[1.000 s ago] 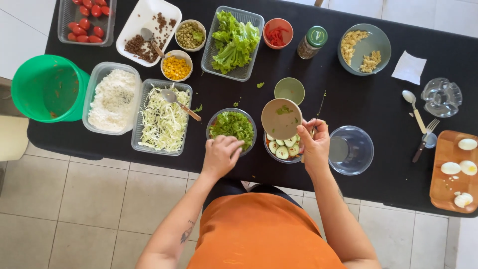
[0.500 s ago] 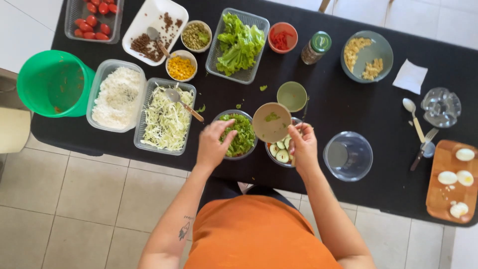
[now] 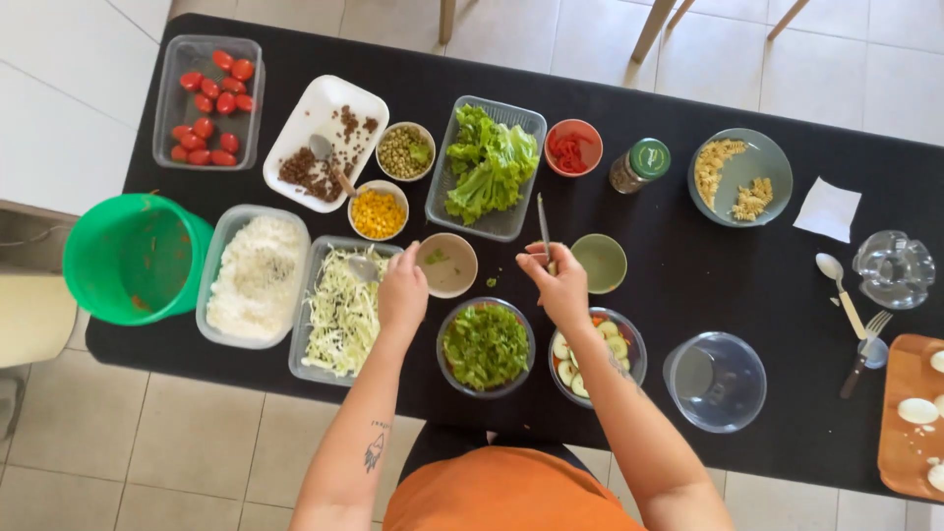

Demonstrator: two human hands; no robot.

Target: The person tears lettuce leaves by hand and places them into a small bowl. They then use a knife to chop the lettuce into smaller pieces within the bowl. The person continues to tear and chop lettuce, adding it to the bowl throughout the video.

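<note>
On the black surface (image 3: 688, 295), head view only:

left hand: left hand (image 3: 403, 292) grips the rim of a small beige bowl (image 3: 447, 265), fingers curled onto its near-left edge. Bowl sits flat, nearly empty, a few green bits inside.
right hand: right hand (image 3: 560, 285) fingers pinched round the handle of a thin utensil (image 3: 542, 224), which points away from the person, tip beside the lettuce tray (image 3: 489, 167). Can't tell if it is a knife or a fork.
between the hands: glass bowl of chopped greens (image 3: 485, 346), just below both hands, touching neither.
under right wrist: glass bowl of cucumber slices (image 3: 602, 354), partly hidden by the forearm.
right of right hand: small green bowl (image 3: 599, 263), empty-looking, just beside the knuckles.
left of left hand: clear tub of shredded cabbage (image 3: 339, 310) with a spoon in it; next to it a tub of white grated stuff (image 3: 251, 275); green bucket (image 3: 133, 258) at the surface edge.
far row: cherry tomatoes (image 3: 208, 101), white tray with brown grains (image 3: 324, 143), corn bowl (image 3: 378, 211), red pepper bowl (image 3: 573, 147), pasta plate (image 3: 739, 177).
right end: empty clear bowl (image 3: 715, 382), wooden board (image 3: 910, 413) with egg halves.
</note>
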